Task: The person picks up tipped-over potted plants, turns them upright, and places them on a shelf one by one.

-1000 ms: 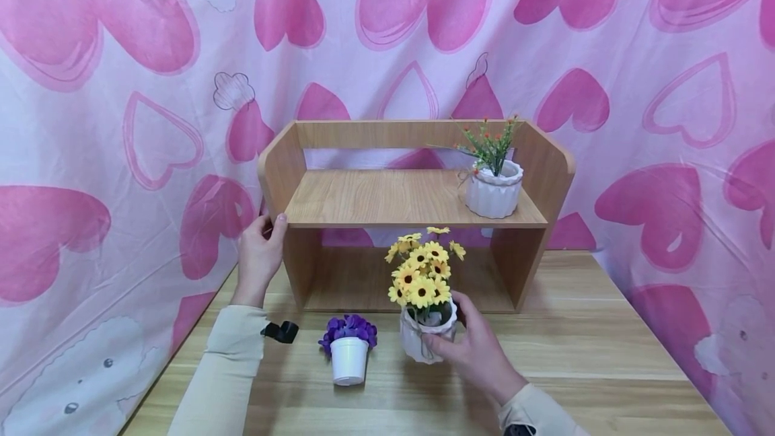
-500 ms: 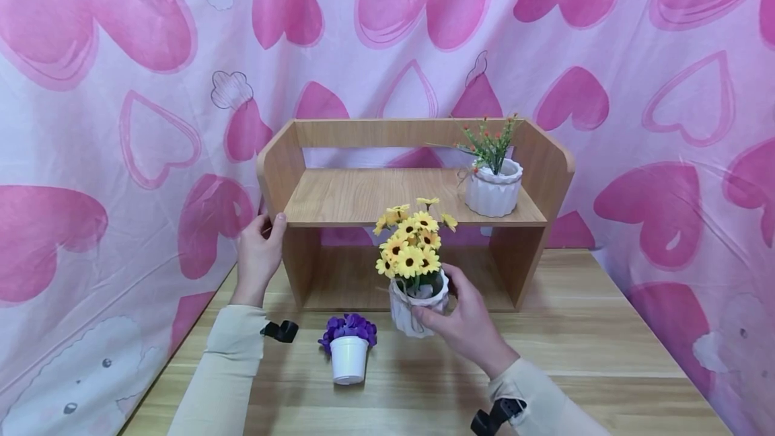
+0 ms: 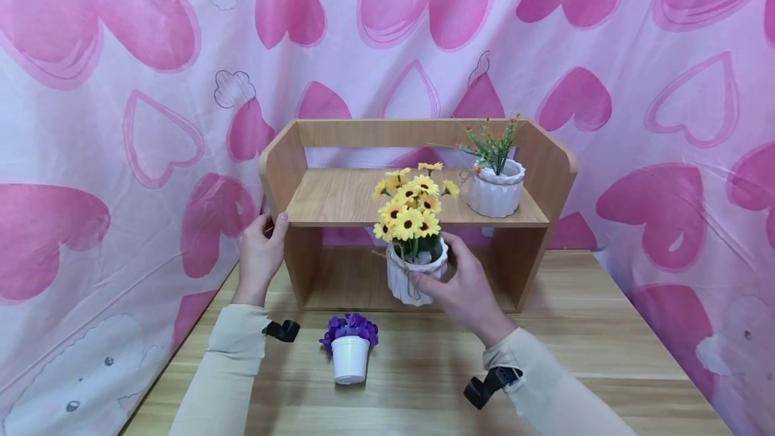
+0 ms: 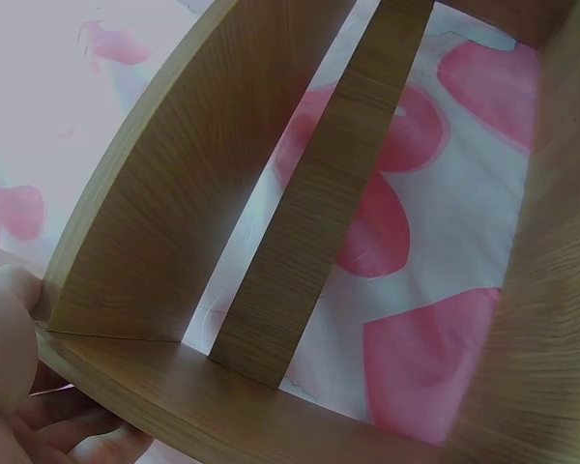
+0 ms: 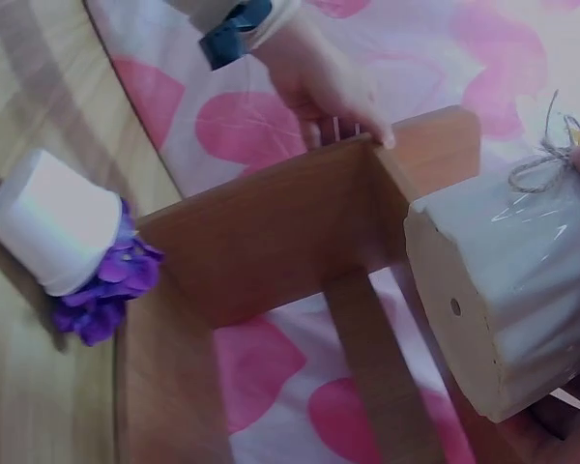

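Observation:
My right hand holds a white ribbed flowerpot by its right side, thumb across the front. Yellow daisy-like flowers and a twine bow are on it. In the right wrist view, the pot's underside with a small hole shows, so it is off the table. The pot is in front of a two-tier wooden desk shelf. At the shelf's left side panel, my left hand grips the edge, thumb at the front; in the left wrist view its curled fingers lie around the panel.
On the upper board's right end stands another white pot with small red-orange flowers. A small white pot with purple flowers lies tipped on the wooden table. A pink heart-patterned curtain hangs behind.
My right hand has raised the flowerpot upward and slightly left, from low over the table to the front of the shelf. The left hand stays at the side panel.

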`<state>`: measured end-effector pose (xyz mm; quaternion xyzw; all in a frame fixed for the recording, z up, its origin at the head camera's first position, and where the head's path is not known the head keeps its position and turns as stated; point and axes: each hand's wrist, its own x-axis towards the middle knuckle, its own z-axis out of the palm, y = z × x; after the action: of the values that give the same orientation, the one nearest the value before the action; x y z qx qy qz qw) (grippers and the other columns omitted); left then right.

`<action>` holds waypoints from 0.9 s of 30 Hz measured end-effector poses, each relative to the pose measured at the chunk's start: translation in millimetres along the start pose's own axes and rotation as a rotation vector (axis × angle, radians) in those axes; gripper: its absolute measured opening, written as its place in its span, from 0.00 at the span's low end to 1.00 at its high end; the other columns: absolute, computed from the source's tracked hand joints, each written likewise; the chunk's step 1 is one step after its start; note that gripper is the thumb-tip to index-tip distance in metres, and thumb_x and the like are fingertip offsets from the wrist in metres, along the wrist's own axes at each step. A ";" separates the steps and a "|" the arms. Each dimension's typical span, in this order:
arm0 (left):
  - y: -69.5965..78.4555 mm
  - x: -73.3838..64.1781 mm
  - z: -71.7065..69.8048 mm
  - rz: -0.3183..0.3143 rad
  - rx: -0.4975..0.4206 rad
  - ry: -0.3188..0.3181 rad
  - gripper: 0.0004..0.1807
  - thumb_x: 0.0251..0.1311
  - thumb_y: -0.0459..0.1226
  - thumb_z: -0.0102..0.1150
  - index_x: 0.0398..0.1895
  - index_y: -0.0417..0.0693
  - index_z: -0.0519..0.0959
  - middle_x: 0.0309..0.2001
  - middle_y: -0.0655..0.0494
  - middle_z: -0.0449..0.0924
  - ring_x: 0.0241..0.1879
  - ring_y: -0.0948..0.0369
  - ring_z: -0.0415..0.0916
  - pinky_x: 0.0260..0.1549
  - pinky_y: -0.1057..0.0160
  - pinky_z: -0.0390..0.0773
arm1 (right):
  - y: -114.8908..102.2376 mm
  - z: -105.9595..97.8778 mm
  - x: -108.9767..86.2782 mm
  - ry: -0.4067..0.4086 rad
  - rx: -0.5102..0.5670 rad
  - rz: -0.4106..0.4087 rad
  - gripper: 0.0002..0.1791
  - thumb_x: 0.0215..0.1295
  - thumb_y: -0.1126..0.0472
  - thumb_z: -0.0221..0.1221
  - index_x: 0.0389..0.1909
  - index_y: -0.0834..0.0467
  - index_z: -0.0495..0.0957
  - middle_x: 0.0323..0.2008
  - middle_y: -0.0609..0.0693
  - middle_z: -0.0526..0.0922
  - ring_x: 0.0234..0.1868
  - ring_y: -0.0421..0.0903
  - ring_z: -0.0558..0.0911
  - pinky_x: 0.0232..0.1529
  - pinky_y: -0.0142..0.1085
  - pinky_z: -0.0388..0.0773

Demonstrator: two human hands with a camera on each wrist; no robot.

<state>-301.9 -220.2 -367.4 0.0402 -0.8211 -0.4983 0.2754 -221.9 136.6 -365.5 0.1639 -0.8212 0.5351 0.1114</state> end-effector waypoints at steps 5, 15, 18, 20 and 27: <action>0.1 -0.5 -0.6 -0.013 0.007 -0.008 0.29 0.80 0.49 0.56 0.70 0.34 0.79 0.66 0.31 0.82 0.66 0.38 0.82 0.68 0.40 0.82 | -11.0 -5.7 8.9 -0.006 0.009 0.012 0.45 0.66 0.51 0.75 0.78 0.55 0.64 0.73 0.55 0.77 0.72 0.58 0.78 0.76 0.63 0.74; 0.6 -0.4 -1.0 -0.019 0.014 -0.017 0.30 0.81 0.51 0.54 0.70 0.34 0.78 0.67 0.31 0.81 0.67 0.37 0.81 0.69 0.40 0.81 | -27.6 -12.6 27.5 -0.013 0.045 0.004 0.45 0.66 0.51 0.76 0.79 0.52 0.64 0.72 0.53 0.77 0.71 0.55 0.80 0.72 0.58 0.80; 0.3 -0.4 -0.9 -0.014 0.014 -0.015 0.30 0.81 0.50 0.55 0.69 0.34 0.79 0.67 0.31 0.81 0.67 0.37 0.81 0.69 0.40 0.81 | -32.3 -13.5 33.8 -0.011 0.057 -0.003 0.45 0.66 0.51 0.76 0.79 0.52 0.64 0.72 0.52 0.76 0.71 0.55 0.79 0.72 0.57 0.80; 0.2 -0.4 -0.9 -0.017 0.015 -0.016 0.30 0.81 0.50 0.55 0.70 0.34 0.78 0.67 0.31 0.81 0.67 0.37 0.81 0.69 0.40 0.81 | -34.7 -13.6 38.1 -0.008 0.056 -0.007 0.45 0.67 0.51 0.75 0.79 0.51 0.63 0.72 0.52 0.76 0.71 0.55 0.79 0.72 0.57 0.80; 0.2 -0.2 -0.5 -0.027 0.009 -0.019 0.31 0.80 0.51 0.55 0.70 0.34 0.78 0.68 0.31 0.80 0.68 0.38 0.81 0.69 0.40 0.80 | -39.0 -11.8 51.9 0.001 0.044 0.009 0.45 0.68 0.49 0.74 0.79 0.51 0.62 0.71 0.52 0.74 0.72 0.55 0.78 0.74 0.59 0.77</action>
<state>-301.4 -220.5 -367.2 0.0475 -0.8253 -0.4987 0.2606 -254.5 125.1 -309.3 0.1622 -0.8100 0.5534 0.1060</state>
